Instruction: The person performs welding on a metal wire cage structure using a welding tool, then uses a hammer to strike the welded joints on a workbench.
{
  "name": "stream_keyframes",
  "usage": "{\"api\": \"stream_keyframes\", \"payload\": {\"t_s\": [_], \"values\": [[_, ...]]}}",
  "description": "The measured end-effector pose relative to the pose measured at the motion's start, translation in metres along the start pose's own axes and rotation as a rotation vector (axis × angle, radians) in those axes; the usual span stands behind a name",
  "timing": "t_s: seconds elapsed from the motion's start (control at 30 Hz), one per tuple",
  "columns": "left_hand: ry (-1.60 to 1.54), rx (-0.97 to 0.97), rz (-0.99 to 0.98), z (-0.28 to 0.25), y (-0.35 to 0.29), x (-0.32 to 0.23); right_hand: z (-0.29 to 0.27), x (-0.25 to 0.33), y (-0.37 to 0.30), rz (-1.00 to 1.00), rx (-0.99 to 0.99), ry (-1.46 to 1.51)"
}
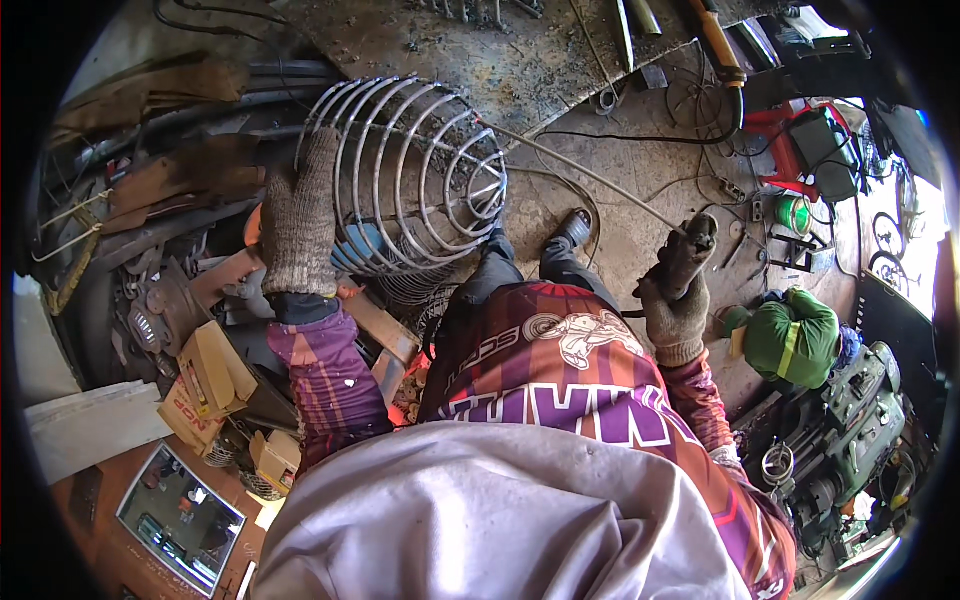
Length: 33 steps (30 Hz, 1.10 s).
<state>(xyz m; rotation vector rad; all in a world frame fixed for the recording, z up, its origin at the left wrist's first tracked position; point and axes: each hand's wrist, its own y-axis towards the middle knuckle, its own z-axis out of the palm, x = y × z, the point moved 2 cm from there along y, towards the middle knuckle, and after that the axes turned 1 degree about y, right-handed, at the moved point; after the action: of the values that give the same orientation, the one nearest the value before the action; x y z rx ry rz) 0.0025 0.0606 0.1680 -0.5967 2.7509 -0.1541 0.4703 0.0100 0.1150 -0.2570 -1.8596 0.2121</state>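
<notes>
My left hand [302, 215], in a grey knit work glove, is closed on the left rim of a round wire basket [400, 170]. The basket is of bent metal rods and lies tilted on its side, its narrowing end to the right. In a dirty glove, my right hand [680, 300] grips a dark handle that looks like a welding electrode holder [688, 250]. From it a long thin rod [590, 180] slants up and left. Its reddish tip meets or nearly meets the basket's upper right wires; contact is too small to tell.
A dirty metal worktable [440, 50] stands ahead, with an orange-handled tool [718, 42] at its right. Cables [640, 137] cross the floor. Scrap metal and cardboard boxes [210, 385] crowd the left. At right are a red stool [775, 140], a green bundle [795, 338] and machinery [850, 430].
</notes>
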Motion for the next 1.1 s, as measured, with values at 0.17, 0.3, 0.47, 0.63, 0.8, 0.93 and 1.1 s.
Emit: {"api": "stream_keyframes", "payload": {"t_s": [0.17,0.3,0.47,0.63,0.8,0.93,1.1], "values": [[-0.238,-0.015,-0.231,-0.011,-0.002,-0.022,-0.001,-0.007,0.000,-0.038,0.074,0.004],[-0.248,-0.026,-0.229,-0.011,-0.001,-0.020,-0.001,-0.007,0.000,-0.034,0.050,-0.024],[-0.344,-0.061,-0.236,-0.014,-0.003,-0.029,0.001,-0.007,0.000,-0.077,0.070,-0.068],[-0.368,-0.059,-0.234,-0.013,-0.001,-0.026,0.006,0.000,0.000,-0.017,-0.018,-0.003],[-0.318,-0.131,0.000,-0.006,0.000,-0.013,0.004,-0.003,0.001,-0.044,0.011,-0.060],[-0.344,-0.103,-0.013,-0.008,0.000,-0.018,0.004,-0.008,0.001,-0.065,0.046,-0.107],[-0.293,-0.056,-0.107,-0.008,0.003,-0.014,0.003,0.009,0.003,-0.287,0.090,-0.312]]}}
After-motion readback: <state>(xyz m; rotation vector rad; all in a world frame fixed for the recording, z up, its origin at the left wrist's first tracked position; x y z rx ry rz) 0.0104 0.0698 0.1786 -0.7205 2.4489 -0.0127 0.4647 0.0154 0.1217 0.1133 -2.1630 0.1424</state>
